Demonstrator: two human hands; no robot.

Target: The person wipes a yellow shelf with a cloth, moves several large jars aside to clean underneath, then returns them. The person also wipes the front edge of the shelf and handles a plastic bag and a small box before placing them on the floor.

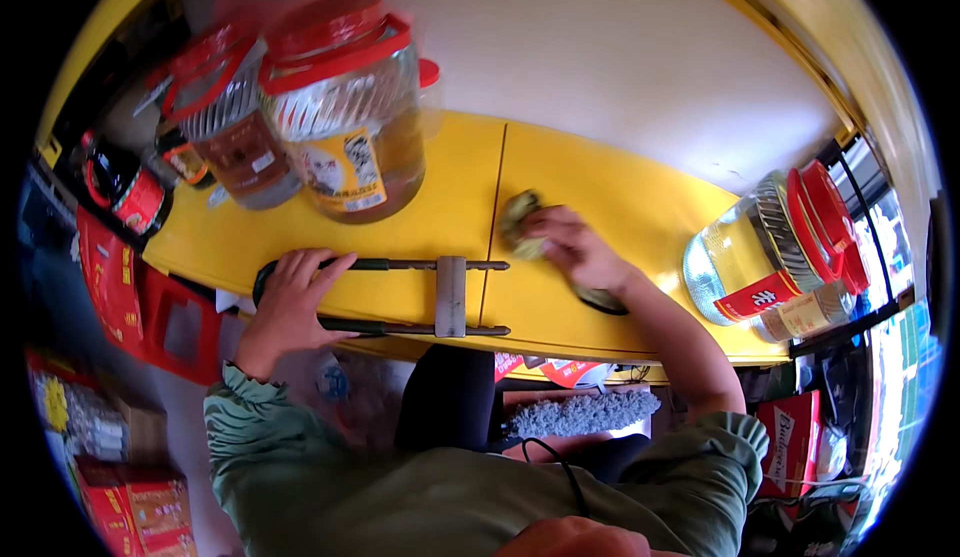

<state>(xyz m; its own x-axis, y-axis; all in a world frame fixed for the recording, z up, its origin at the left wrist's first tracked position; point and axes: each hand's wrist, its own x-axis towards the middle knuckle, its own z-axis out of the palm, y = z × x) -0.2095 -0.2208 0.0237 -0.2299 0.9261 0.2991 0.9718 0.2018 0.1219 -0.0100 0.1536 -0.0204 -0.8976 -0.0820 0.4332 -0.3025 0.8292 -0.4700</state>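
My left hand rests on a U-shaped metal lock with dark grips, its fingers spread over the closed end, on the yellow shelf. My right hand grips a crumpled, yellowish patterned cloth against the shelf, right of a seam in the panels. The hand and cloth are blurred. A dark-rimmed item lies partly hidden under my right forearm. Beyond my left hand stands a large glass jar with a red lid and clear liquid.
Another red-lidded jar and a dark bottle stand at the left. On the right are a clear jar and a smaller one. Below the shelf sit a grey fluffy duster, a red plastic stool and a red Budweiser box.
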